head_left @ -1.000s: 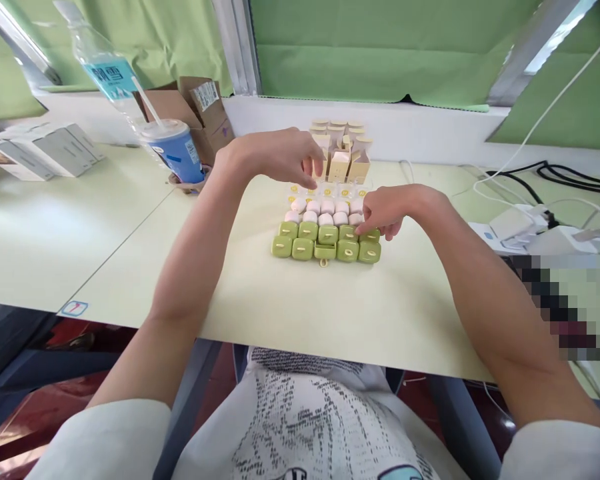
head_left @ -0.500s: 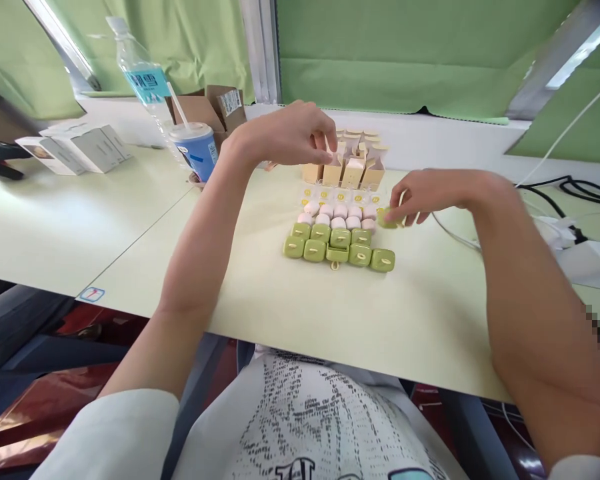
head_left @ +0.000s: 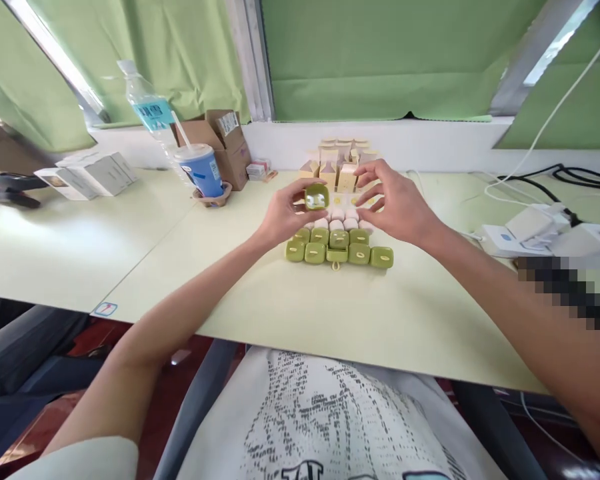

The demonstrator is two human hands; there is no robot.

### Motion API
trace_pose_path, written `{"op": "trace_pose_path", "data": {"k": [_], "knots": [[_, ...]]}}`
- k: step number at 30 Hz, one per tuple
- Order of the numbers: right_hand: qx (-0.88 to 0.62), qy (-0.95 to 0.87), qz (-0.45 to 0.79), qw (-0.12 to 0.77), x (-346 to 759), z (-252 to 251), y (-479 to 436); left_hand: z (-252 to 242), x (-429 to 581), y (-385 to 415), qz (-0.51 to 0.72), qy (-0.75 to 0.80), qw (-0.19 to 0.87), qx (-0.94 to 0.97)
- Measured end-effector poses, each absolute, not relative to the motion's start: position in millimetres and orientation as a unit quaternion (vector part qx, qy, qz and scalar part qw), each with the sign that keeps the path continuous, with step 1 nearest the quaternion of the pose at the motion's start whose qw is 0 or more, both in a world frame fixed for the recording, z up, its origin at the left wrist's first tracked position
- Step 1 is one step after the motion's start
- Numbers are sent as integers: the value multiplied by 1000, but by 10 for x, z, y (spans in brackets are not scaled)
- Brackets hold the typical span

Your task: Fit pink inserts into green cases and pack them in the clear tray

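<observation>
**Green case pinched above the rows**

The left hand (head_left: 286, 217) gripped a small green case (head_left: 317, 197), apparently open, in the air above the pink pieces (head_left: 338, 215) toward the far edge of the desk (head_left: 280, 313). The right hand (head_left: 399, 208) hovered just beside it, fingers spread and holding nothing I could see. To my eye the pinch looked light. If the case slipped, it could knock the green row (head_left: 338, 252) below askew.
</observation>
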State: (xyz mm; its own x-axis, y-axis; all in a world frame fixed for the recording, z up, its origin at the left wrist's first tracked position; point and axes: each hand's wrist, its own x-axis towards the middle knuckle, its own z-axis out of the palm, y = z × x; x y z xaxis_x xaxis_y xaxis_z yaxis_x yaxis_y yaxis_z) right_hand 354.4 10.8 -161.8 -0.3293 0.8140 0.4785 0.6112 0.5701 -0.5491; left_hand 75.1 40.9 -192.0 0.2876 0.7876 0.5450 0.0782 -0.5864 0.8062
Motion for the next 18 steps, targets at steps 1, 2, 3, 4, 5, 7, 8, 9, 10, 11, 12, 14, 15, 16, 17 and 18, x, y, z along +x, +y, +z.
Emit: {"op": "trace_pose_path", "data": {"k": [1, 2, 3, 4, 5, 7, 8, 9, 10, 11, 12, 14, 15, 16, 17, 18], "knots": [[-465, -804, 97, 358, 3661, -1711, 130, -1941, 707, 406, 527, 310, 329, 720], [-480, -809, 70, 333, 3781, -1812, 147, -1962, 678, 404, 533, 318, 317, 717], [-493, -811, 60, 310, 3895, -1916, 159, -1984, 662, 400, 534, 323, 309, 718], [-504, -811, 54, 294, 3994, -2013, 165, -2005, 660, 394, 533, 326, 304, 719], [-503, -820, 46, 270, 4072, -2095, 166, -2024, 668, 382, 532, 326, 299, 722], [-497, -832, 25, 243, 4160, -2200, 157, -2053, 706, 343, 529, 329, 287, 728], [-495, -835, 20, 238, 4173, -2221, 149, -2063, 731, 316, 527, 331, 282, 730], [-496, -835, 23, 238, 4172, -2225, 139, -2071, 758, 286, 523, 334, 279, 733], [-500, -832, 34, 237, 4163, -2218, 130, -2078, 785, 255, 519, 336, 281, 734], [-506, -829, 50, 235, 4153, -2208, 123, -2085, 810, 226, 515, 336, 289, 734], [-513, -825, 66, 229, 4145, -2198, 119, -2093, 834, 198, 513, 335, 301, 730], [-521, -820, 88, 221, 4141, -2197, 125, -2111, 875, 151, 517, 333, 330, 717], [-518, -821, 90, 224, 4144, -2207, 135, -2119, 891, 132, 519, 333, 342, 709], [-508, -825, 91, 230, 4148, -2223, 147, -2125, 905, 116, 521, 334, 349, 703], [-494, -831, 91, 239, 4151, -2242, 160, -2128, 916, 101, 522, 337, 352, 700], [-480, -836, 94, 248, 4151, -2261, 173, -2129, 925, 87, 523, 340, 351, 698]]}}
